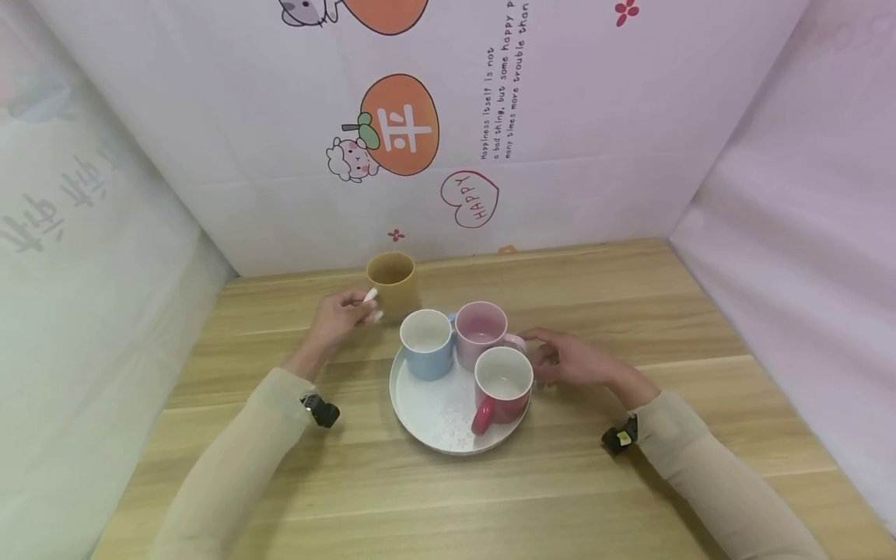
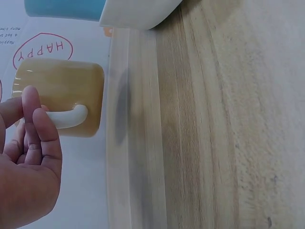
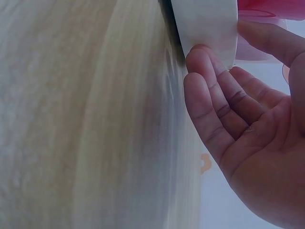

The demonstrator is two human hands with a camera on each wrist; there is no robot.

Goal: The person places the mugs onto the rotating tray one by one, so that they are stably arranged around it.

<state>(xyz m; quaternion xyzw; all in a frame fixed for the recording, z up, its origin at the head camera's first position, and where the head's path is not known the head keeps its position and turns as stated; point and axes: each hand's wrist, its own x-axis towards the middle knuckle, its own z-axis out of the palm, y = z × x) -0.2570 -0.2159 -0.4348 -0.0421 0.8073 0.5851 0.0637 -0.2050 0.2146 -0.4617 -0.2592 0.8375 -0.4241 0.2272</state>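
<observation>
My left hand point(image 1: 350, 309) pinches the white handle point(image 2: 69, 118) of a yellow mug point(image 1: 397, 292), which stands upright in its grip. Below the mug's base, a shadow falls on the table. The mug is at the back left of a round white tray point(image 1: 434, 424). Three mugs sit on the tray: a light blue one point(image 1: 428, 359), a pink one point(image 1: 467, 354) and a red one point(image 1: 509, 408). My right hand point(image 1: 570, 359) is at the tray's right side, its loosely bent fingers point(image 3: 205, 98) touching the outer wall, close to the pink mug's handle.
A wooden table point(image 1: 336, 498) carries everything. White printed cloth point(image 1: 581, 155) hangs behind its back edge, and more cloth point(image 1: 805, 257) hangs at both sides. Dark wrist cameras point(image 1: 320, 410) are strapped to both wrists.
</observation>
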